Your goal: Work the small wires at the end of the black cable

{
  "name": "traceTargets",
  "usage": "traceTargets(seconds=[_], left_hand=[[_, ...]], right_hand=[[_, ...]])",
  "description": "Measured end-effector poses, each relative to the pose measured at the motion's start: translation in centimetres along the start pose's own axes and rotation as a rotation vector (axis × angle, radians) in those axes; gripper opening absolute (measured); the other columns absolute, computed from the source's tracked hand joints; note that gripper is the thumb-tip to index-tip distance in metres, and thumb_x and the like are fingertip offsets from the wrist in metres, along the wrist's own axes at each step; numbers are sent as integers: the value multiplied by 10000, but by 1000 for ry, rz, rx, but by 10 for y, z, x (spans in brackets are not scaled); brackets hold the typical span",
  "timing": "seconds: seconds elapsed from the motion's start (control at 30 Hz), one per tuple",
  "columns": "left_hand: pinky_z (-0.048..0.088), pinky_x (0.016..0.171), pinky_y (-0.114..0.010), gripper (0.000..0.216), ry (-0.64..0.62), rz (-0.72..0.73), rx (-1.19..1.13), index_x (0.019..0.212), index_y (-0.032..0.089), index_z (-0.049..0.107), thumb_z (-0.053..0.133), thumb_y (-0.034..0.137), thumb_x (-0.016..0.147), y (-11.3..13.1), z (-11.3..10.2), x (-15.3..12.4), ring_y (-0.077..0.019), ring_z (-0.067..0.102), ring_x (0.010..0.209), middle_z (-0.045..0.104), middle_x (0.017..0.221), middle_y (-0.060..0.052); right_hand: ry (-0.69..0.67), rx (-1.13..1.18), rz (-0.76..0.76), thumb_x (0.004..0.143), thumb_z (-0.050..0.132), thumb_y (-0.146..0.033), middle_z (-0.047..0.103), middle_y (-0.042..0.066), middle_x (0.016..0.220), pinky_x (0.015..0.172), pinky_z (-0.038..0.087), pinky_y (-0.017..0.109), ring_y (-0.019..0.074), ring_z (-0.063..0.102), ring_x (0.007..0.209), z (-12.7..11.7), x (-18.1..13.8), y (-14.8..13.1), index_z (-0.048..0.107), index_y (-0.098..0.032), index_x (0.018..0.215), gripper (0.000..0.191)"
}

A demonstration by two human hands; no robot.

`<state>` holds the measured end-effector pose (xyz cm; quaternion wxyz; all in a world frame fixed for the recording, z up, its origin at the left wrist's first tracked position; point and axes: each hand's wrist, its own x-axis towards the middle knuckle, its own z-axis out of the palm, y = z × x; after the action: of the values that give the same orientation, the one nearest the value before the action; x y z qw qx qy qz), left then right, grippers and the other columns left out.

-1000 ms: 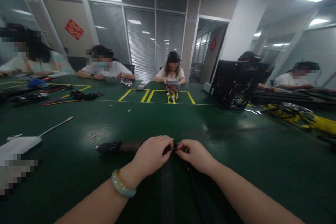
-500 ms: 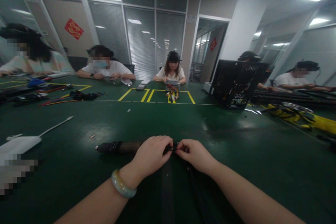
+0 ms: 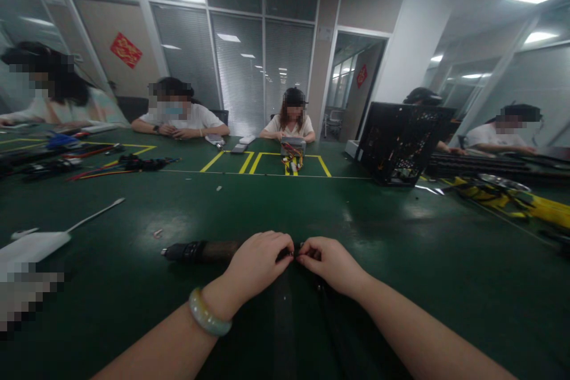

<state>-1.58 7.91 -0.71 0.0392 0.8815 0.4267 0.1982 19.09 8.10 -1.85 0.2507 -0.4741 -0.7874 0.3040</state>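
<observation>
The left hand and the right hand meet over the green counter, close to the person. Both pinch one small dark piece with the fingertips; it is too small to tell what it is. A dark rod-shaped part lies on the counter and runs out to the left from under the left hand.

Both forearms extended, left hand and right hand fingertip-to-fingertip, fingers pinched

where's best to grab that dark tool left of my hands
Probably the brown barrel of the dark tool, from above, with the left hand nearest it: it lies flat and crosswise, narrow tip leftward. That hand now pinches a small part.
</observation>
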Motion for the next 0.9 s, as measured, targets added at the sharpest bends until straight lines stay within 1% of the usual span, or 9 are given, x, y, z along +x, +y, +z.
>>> traceTargets(seconds=[0.13,0.27,0.4,0.6,0.77,0.9], left_hand=[[445,751,-328,54,-5,-14,-18,894,232,611,589,244,846,2,-2,1,-184,581,820,638,865,7],[434,726,-329,49,-15,-29,-38,882,239,606,592,231,835,4,-4,0,-180,574,793,628,835,21],[430,737,-332,58,-12,-24,-26,898,234,599,582,227,843,4,-3,-1,-182,573,816,624,859,15],[435,744,-327,68,-18,-10,-8,911,229,596,599,263,853,3,-3,-1,-185,580,837,627,883,9],[426,750,-319,51,-31,-1,-11,910,232,596,588,232,859,2,-2,0,-178,577,844,629,893,13],[416,755,-321,73,-29,-12,-14,924,233,593,588,240,851,2,-3,-1,-181,575,848,631,895,10]], right_hand=[[2,3,-9,849,627,-248,655,-22,749,581,383,212,119,566,659,1,0,2,685,-200,858,76],[6,-1,-20,844,634,-248,657,-22,762,588,386,215,121,573,670,1,0,3,688,-205,854,70],[-1,-1,-23,848,628,-248,664,-23,779,596,391,218,122,575,679,-1,-1,1,690,-214,867,73],[-4,-5,-2,845,630,-253,666,-15,766,587,391,220,126,574,672,-1,-1,0,693,-204,860,82],[-8,1,-3,849,624,-255,671,-15,784,588,389,216,124,576,678,-1,-1,0,693,-203,866,87],[-3,-1,-13,838,632,-243,667,-24,771,588,384,212,119,568,670,0,1,2,691,-207,862,74]])
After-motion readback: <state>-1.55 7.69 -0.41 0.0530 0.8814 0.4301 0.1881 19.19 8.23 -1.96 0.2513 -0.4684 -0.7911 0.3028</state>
